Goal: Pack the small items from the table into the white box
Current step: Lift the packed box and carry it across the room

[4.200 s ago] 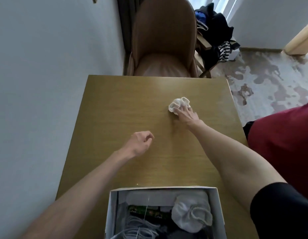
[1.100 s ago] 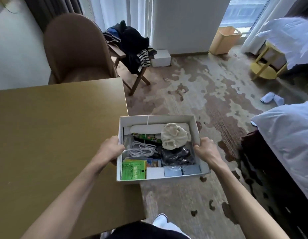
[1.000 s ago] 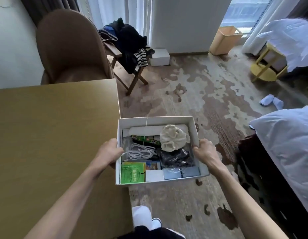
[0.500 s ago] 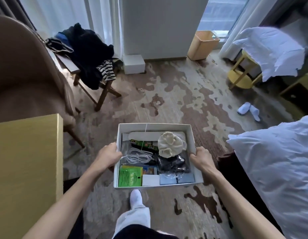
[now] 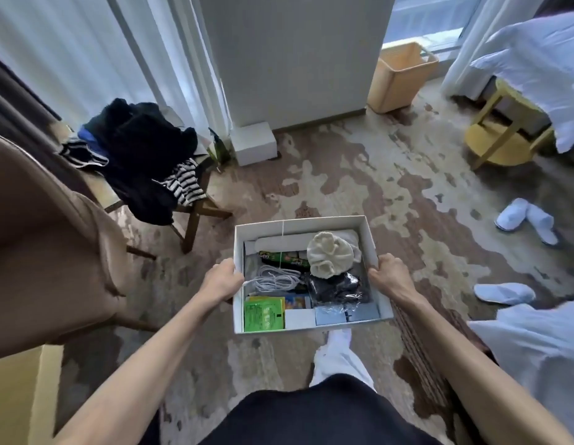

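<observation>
A brown chair (image 5: 48, 252) stands left, dark clothes (image 5: 141, 155) piled on a wooden stool (image 5: 195, 213) (striped fabric showing); white slippers (image 5: 525, 220) lie right.

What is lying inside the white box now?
Inside the white box: cream cloth, coiled white cable, green packet, dark wrapped bundle. Whatever lies beneath them is covered.

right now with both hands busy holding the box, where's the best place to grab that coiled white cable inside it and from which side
Pinch the coiled white cable across the middle of its bundled loops, coming straight down from above. It lies flat in the left half of the white box, whose walls block any sideways reach. The left hand grips the wall right beside it and the right hand holds the opposite wall, so one would have to let go first.
</observation>
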Demonstrator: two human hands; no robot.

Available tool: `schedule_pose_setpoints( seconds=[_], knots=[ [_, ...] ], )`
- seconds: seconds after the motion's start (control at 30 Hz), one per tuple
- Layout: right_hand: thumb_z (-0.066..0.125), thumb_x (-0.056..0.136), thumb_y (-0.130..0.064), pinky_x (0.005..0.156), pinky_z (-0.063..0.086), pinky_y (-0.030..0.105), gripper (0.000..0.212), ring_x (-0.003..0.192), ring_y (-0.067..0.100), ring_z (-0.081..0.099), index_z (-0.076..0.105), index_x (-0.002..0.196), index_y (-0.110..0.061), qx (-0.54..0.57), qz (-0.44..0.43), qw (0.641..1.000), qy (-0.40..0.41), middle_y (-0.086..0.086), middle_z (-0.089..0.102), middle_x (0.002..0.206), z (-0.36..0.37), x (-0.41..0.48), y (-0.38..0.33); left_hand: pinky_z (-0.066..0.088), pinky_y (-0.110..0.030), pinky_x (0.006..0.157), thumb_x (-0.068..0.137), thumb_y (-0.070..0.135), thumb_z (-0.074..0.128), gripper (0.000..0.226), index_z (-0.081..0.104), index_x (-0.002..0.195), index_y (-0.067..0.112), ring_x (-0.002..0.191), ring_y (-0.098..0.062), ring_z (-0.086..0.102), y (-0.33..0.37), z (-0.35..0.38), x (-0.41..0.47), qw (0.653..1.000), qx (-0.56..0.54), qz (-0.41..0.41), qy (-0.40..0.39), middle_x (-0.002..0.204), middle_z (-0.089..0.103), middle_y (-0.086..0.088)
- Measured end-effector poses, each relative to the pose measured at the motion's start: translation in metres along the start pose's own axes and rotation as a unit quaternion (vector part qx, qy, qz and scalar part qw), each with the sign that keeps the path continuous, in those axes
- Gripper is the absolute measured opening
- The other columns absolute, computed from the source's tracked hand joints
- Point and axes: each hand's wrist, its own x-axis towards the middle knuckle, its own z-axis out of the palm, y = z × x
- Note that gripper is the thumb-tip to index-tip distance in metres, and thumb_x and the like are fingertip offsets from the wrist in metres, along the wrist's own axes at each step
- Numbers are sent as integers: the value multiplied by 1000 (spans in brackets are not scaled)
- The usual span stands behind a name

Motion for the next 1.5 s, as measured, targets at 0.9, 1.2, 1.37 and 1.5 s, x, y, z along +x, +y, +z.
schedule_pose_setpoints(
  seconds=[0.9, 1.2, 1.37, 1.5],
  knots=[
    [55, 82, -13, 72, 57, 46, 18, 78, 37, 65, 68, 84, -1, -26, -45, 997, -49, 21, 68, 81, -131, 589, -264, 46, -41, 86, 86, 13, 47, 34, 52, 119, 7, 107, -40, 57, 149, -187, 540, 992, -91, -86, -7, 116, 62, -21],
    [54, 84, -16, 69, 48, 35, 22, 87, 41, 63, 67, 94, -1, -36, -107, 989, -97, 20, 67, 90, -134, 790, -359, 47, -35, 83, 86, 10, 49, 38, 52, 123, 9, 105, -34, 58, 184, -255, 701, 979, -116, -163, 33, 114, 65, -17],
    [53, 85, -14, 64, 45, 33, 16, 80, 37, 63, 65, 85, -5, -31, -116, 983, -138, 11, 63, 77, -138, 874, -407, 47, -36, 82, 85, 10, 51, 40, 53, 125, 13, 104, -36, 59, 195, -283, 774, 971, -115, -199, 60, 114, 65, -19],
    [51, 87, -14, 63, 43, 33, 16, 74, 32, 57, 65, 88, -5, -35, -101, 982, -157, 10, 62, 78, -122, 923, -438, 46, -36, 80, 83, 12, 53, 40, 53, 123, 16, 101, -36, 60, 189, -288, 826, 963, -121, -233, 51, 110, 66, -17]
  ],
)
